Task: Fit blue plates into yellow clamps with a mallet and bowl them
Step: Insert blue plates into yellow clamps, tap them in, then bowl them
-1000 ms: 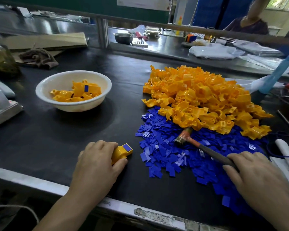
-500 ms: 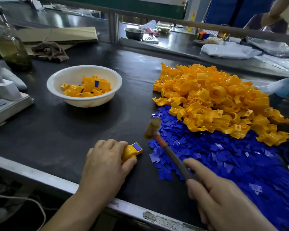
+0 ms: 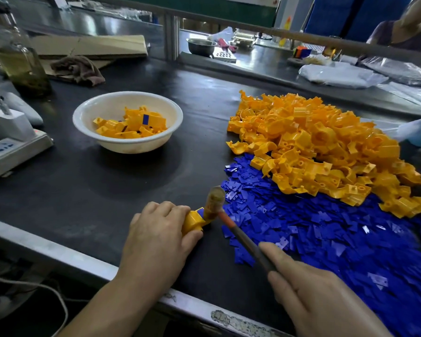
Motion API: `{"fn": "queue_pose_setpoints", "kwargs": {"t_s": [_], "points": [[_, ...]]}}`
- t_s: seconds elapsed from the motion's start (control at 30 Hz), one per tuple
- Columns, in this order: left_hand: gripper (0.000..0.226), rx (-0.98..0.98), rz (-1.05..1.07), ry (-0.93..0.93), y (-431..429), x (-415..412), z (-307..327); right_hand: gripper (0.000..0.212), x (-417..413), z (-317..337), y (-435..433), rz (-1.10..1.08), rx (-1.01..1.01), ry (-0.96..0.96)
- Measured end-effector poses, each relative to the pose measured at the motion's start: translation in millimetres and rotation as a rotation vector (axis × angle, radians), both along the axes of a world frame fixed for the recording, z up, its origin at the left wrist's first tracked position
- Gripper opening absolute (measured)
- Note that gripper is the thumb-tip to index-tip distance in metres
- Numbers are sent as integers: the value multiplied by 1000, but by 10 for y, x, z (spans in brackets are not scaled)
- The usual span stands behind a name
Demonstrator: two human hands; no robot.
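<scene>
My left hand (image 3: 159, 235) grips a yellow clamp (image 3: 192, 221) on the black table near its front edge. A blue plate (image 3: 200, 211) shows at the clamp's top, mostly hidden by the mallet head. My right hand (image 3: 319, 300) holds the mallet (image 3: 231, 223) by its handle, and the mallet's head is down on the clamp. A heap of yellow clamps (image 3: 323, 147) lies to the right, with a spread of blue plates (image 3: 326, 229) in front of it. The white bowl (image 3: 88, 117) at centre left holds several fitted clamps.
A power strip with a white charger (image 3: 9, 142) and a glass bottle (image 3: 17, 54) stand at the left. A brown rag (image 3: 78, 69) and cardboard lie behind the bowl. The table's metal front edge (image 3: 58, 249) runs below my hands. Another person (image 3: 399, 32) is at the far right bench.
My right hand has picked the mallet up off the blue plates, swung it left and brought its head down onto the clamp. My left hand has kept the clamp in place.
</scene>
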State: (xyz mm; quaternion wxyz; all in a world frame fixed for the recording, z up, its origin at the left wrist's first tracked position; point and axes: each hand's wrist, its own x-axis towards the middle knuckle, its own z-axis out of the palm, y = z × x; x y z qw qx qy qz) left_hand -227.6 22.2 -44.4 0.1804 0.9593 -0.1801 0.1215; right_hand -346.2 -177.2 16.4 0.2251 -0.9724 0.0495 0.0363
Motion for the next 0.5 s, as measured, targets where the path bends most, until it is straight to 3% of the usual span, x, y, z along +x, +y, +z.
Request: {"fn": "queue_pose_setpoints", "kwargs": {"t_s": [0.1,0.17,0.23,0.3,0.5], "points": [[36,-9,3,-7,-4,-5,-7,37,9,45,-28,-36,131,-33],[37,-8,4,-18,1,-8,-18,47,11,-5,-4,-35,176,-112],[38,-4,7,-14,8,-2,-24,51,18,-75,65,6,97,-154],[38,-4,4,6,11,1,-12,45,53,-105,99,33,31,-64],[40,-14,14,22,6,-9,12,42,17,15,51,5,38,-75]]}}
